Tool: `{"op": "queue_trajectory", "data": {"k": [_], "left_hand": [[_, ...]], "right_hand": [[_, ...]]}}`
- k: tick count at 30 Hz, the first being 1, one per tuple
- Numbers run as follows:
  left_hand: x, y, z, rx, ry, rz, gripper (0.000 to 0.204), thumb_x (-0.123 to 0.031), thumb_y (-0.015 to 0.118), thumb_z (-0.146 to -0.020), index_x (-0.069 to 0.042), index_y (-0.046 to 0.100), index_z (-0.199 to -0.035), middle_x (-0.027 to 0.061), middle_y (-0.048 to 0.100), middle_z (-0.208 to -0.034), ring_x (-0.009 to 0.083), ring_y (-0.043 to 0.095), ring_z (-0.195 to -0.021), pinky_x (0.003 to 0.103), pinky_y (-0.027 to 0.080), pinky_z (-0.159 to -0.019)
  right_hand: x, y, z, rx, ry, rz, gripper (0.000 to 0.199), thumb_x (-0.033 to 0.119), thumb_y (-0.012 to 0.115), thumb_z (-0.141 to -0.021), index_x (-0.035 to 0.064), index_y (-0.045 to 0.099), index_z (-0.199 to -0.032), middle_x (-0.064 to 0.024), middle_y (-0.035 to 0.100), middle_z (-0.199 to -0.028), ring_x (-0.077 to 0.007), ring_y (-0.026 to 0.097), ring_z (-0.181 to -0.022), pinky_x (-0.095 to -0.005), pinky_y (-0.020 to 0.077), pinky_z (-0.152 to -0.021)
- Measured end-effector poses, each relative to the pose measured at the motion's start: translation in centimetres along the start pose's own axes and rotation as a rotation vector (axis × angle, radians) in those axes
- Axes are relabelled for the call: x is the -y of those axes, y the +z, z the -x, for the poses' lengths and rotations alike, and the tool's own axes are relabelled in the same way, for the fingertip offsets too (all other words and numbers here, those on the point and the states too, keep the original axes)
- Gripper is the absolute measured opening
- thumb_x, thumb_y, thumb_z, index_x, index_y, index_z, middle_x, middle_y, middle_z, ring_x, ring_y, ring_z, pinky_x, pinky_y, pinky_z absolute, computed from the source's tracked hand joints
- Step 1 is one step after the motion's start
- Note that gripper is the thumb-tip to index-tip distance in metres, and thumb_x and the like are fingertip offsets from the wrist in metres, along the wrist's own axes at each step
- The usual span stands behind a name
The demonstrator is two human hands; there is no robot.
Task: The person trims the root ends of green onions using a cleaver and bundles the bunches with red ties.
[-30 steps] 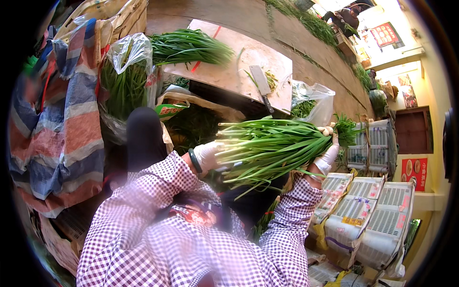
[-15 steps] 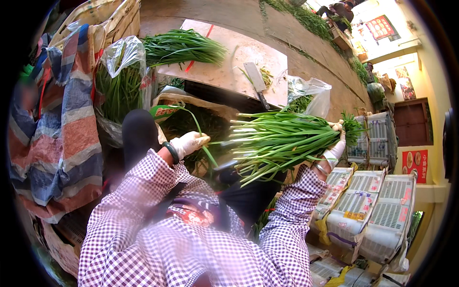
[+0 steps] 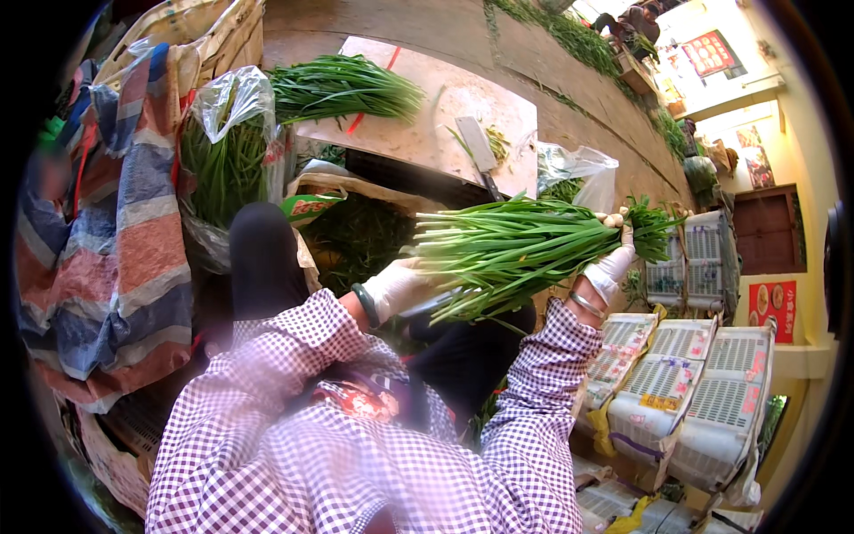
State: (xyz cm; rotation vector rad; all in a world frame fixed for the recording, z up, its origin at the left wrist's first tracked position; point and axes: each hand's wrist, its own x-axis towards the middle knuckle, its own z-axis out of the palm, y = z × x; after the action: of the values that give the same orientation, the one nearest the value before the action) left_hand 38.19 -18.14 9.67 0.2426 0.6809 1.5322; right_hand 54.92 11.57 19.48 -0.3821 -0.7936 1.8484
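My right hand [image 3: 614,258], in a pale glove, grips a thick bunch of garlic chives [image 3: 511,254] near its leafy end. The bunch lies sideways in front of me, pale stalk ends toward my left hand. My left hand [image 3: 398,287], also gloved, is at those ends; its fingers are blurred and partly hidden, so I cannot tell whether they hold a stalk. A pale, blade-like strip [image 3: 431,303] shows beside it under the bunch; its kind is unclear. Beyond is a board [image 3: 414,151] with a cleaver [image 3: 476,144] and another chive bunch [image 3: 347,87] on it.
A striped woven sheet [image 3: 133,240] and a plastic bag of greens [image 3: 227,160] stand at the left. Below the board is an open sack [image 3: 360,240] of dark greens. Slatted plastic crates [image 3: 658,374] are at the right. Far off, a person [image 3: 636,22] sits by piled greens.
My left hand has moved right, from a loose stalk to the pale ends of the bunch. That stalk no longer shows apart. The bunch has shifted slightly left, still in my right hand.
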Motion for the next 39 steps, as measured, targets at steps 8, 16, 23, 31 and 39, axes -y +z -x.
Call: {"op": "queue_trajectory", "data": {"k": [8, 16, 23, 31, 39], "left_hand": [[3.2, -10.8, -0.6, -0.270, -0.095, -0.127, 0.022, -0.025, 0.059, -0.095, -0.005, 0.065, -0.089, -0.0087, 0.042, -0.056, 0.0049, 0.034, -0.049, 0.021, 0.025, -0.048], [3.9, -1.7, 1.0, -0.298, 0.216, -0.127, 0.018, -0.001, 0.075, -0.081, -0.001, 0.070, -0.098, 0.0033, 0.068, -0.096, 0.0115, 0.062, -0.089, 0.026, 0.050, -0.083], [4.0, -0.3, -1.2, -0.364, 0.176, -0.060, 0.023, -0.001, 0.070, -0.084, 0.002, 0.066, -0.107, 0.0068, 0.067, -0.101, 0.0163, 0.064, -0.089, 0.029, 0.054, -0.082], [2.9, -5.4, 0.2, -0.272, 0.083, -0.369, 0.013, -0.009, 0.074, -0.082, -0.002, 0.072, -0.093, 0.0039, 0.067, -0.092, 0.0149, 0.062, -0.083, 0.028, 0.051, -0.076], [2.0, -5.3, 1.0, -0.319, -0.088, -0.746, 0.018, -0.022, 0.072, -0.084, -0.004, 0.073, -0.089, 0.0102, 0.069, -0.083, 0.0195, 0.064, -0.069, 0.032, 0.051, -0.064]], "right_hand": [[1.8, 0.5, -0.5, -0.090, -0.039, 0.045, 0.014, 0.018, 0.056, -0.094, 0.0060, 0.063, -0.095, -0.0019, 0.061, -0.071, -0.0173, 0.055, -0.070, -0.0373, 0.0488, -0.080], [0.5, -0.6, -0.6, -0.115, -0.078, 0.042, 0.014, 0.017, 0.057, -0.094, 0.0053, 0.062, -0.100, -0.0011, 0.061, -0.072, -0.0164, 0.055, -0.065, -0.0365, 0.0496, -0.079], [-2.4, 3.1, 1.4, -0.179, -0.049, 0.050, 0.015, 0.018, 0.055, -0.096, 0.0049, 0.062, -0.095, -0.0004, 0.060, -0.071, -0.0155, 0.054, -0.064, -0.0357, 0.0504, -0.077], [-0.5, 1.1, -0.1, -0.174, -0.071, 0.087, 0.015, 0.020, 0.055, -0.096, 0.0072, 0.062, -0.095, 0.0000, 0.061, -0.071, -0.0167, 0.056, -0.067, -0.0371, 0.0510, -0.079], [1.1, 0.5, -0.3, -0.146, -0.105, 0.072, 0.015, 0.018, 0.052, -0.096, 0.0058, 0.060, -0.096, -0.0008, 0.059, -0.072, -0.0166, 0.054, -0.067, -0.0377, 0.0497, -0.080]]}}
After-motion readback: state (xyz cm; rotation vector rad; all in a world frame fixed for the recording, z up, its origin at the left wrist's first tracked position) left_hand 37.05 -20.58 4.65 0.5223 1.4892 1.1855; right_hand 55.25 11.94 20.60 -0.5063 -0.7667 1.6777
